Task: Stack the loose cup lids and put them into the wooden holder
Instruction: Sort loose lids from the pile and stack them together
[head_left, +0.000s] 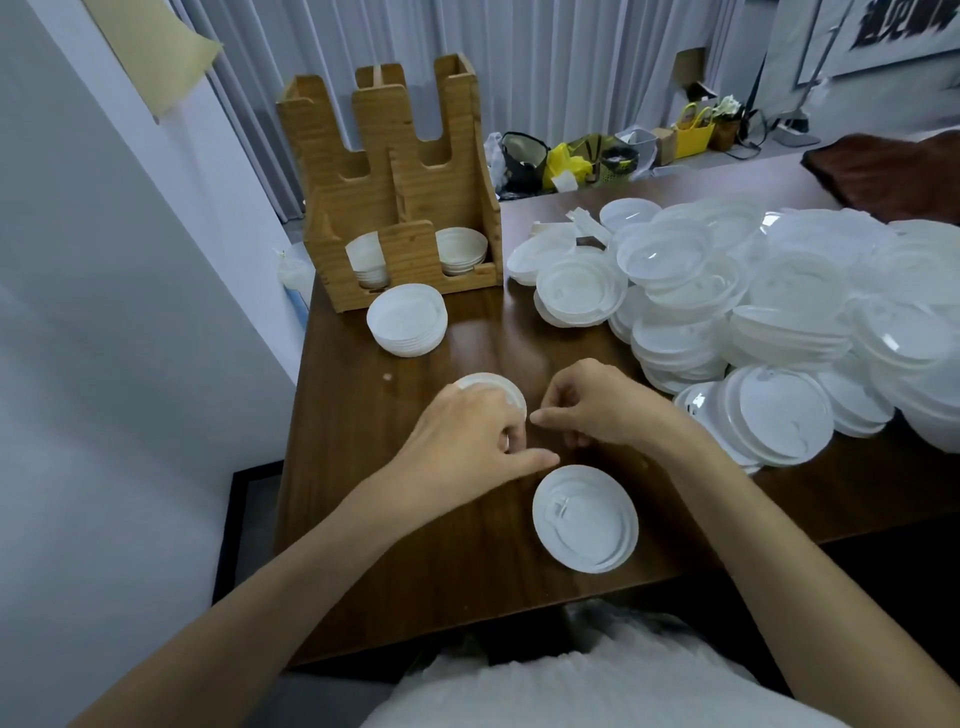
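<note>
My left hand (467, 436) grips a white cup lid (496, 387) just above the brown table; most of the lid is hidden under the hand. My right hand (592, 405) hovers beside it with fingers loosely curled and one fingertip close to the lid's edge, holding nothing I can see. A single white lid (584, 519) lies near the table's front edge. A short stack of lids (408, 319) stands in front of the wooden holder (410, 260), whose two front slots hold lids (460, 249).
A large heap of loose white lids (779, 312) covers the right half of the table (415, 571). A white wall runs along the left. Bags and baskets (576, 156) sit on the floor behind the table. A dark brown cloth (883, 166) lies at the far right.
</note>
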